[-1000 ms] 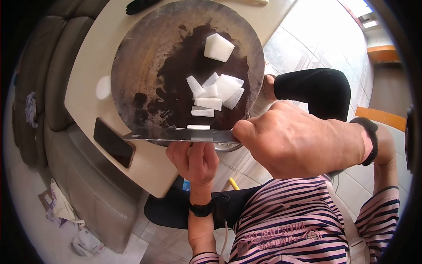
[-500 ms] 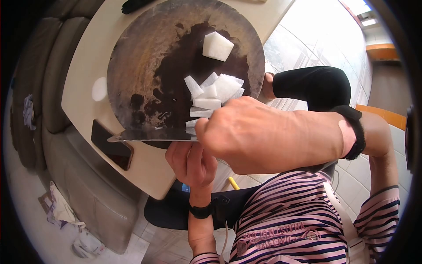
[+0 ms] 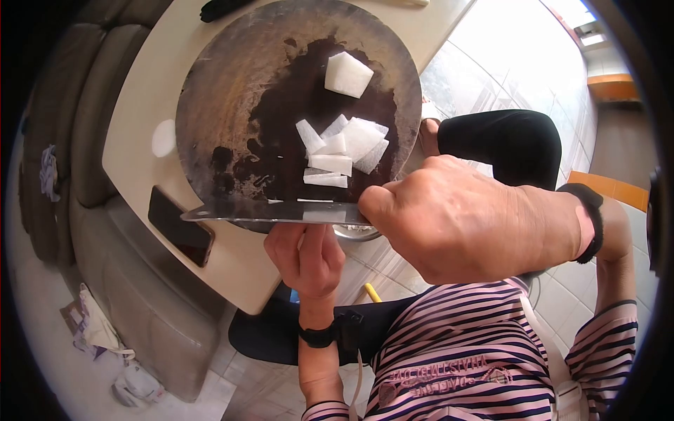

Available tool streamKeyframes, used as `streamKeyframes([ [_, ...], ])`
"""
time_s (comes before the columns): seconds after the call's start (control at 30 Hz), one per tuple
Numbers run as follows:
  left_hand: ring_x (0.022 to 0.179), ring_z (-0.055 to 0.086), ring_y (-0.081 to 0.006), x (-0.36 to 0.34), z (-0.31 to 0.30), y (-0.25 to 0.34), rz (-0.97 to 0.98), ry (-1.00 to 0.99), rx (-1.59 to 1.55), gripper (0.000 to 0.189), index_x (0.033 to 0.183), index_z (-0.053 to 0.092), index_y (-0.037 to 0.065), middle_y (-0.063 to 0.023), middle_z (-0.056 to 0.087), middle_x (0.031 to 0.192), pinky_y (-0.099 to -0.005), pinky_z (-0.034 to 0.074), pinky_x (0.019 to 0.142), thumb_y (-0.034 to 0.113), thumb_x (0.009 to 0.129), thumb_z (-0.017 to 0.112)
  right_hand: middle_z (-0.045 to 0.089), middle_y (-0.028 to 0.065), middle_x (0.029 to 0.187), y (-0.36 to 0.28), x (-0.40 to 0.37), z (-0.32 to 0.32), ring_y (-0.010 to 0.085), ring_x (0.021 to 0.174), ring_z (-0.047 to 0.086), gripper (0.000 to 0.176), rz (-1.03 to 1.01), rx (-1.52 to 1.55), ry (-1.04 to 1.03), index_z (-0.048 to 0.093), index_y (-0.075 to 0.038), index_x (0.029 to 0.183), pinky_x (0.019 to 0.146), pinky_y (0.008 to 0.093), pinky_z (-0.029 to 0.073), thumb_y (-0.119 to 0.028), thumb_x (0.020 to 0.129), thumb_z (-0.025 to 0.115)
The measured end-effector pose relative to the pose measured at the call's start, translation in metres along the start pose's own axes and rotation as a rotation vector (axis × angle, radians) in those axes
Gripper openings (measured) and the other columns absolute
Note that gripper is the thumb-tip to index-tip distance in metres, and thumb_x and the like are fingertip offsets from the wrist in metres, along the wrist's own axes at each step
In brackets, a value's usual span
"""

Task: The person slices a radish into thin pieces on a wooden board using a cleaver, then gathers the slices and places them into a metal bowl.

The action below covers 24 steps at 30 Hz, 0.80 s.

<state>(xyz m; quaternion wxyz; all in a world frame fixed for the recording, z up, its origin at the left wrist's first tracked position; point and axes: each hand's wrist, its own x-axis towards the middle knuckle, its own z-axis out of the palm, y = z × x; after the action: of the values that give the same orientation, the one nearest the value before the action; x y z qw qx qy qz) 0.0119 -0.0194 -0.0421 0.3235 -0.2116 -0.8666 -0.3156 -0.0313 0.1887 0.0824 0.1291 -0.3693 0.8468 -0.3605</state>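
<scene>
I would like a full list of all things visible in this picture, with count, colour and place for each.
board: one, round, dark brown, on the table.
pieces: about seven, white, on the board; one apart, the rest heaped.
knife: one, steel, across the board's near edge.
phone: one, black, on the table's near corner.
table: one, cream.
sofa: one, grey, left of the table.
bags: a few, whitish, on the floor.
right hand: grips the knife's handle; black wristband.
left hand: under the blade, at the board's edge; black watch.
</scene>
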Motion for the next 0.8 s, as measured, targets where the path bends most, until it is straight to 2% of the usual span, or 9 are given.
streamKeyframes([
  [0.17,0.087,0.057,-0.0309,-0.004,0.000,0.000,-0.046,-0.012,0.007,0.021,0.094,0.067,0.006,-0.0089,0.061,0.100,-0.0398,0.048,0.074,-0.005,0.077,0.066,0.054,0.0161,0.055,0.000,-0.007,-0.004,0.0341,0.048,0.059,0.019,0.023,-0.006,-0.118,0.047,0.006,0.081,0.042,0.0404,0.044,0.007,0.067,0.059],
  [0.4,0.084,0.057,-0.0332,-0.009,-0.003,-0.002,-0.057,-0.030,-0.007,0.016,0.093,0.066,0.005,-0.0121,0.061,0.101,-0.0422,0.048,0.074,-0.002,0.079,0.066,0.055,0.0156,0.061,-0.006,-0.014,-0.005,0.0314,0.048,0.060,0.020,0.068,0.022,-0.168,0.049,0.009,0.086,0.041,0.0377,0.045,0.008,0.069,0.059],
  [0.67,0.099,0.058,-0.0434,-0.006,-0.002,0.002,-0.066,-0.028,0.043,0.011,0.094,0.065,0.002,-0.0180,0.060,0.108,-0.0512,0.048,0.085,0.003,0.085,0.060,0.054,0.0148,0.060,-0.013,-0.011,-0.004,0.0241,0.046,0.061,0.015,-0.032,-0.121,-0.172,0.048,0.009,0.084,0.037,0.0315,0.045,0.007,0.077,0.061],
  [0.8,0.100,0.057,-0.0433,-0.007,-0.003,-0.001,-0.070,-0.043,0.012,0.012,0.095,0.065,0.003,-0.0176,0.059,0.110,-0.0513,0.047,0.086,0.002,0.084,0.060,0.053,0.0146,0.058,-0.011,-0.003,-0.005,0.0261,0.046,0.061,0.016,0.028,-0.043,-0.177,0.048,0.009,0.083,0.038,0.0320,0.045,0.007,0.075,0.061],
])
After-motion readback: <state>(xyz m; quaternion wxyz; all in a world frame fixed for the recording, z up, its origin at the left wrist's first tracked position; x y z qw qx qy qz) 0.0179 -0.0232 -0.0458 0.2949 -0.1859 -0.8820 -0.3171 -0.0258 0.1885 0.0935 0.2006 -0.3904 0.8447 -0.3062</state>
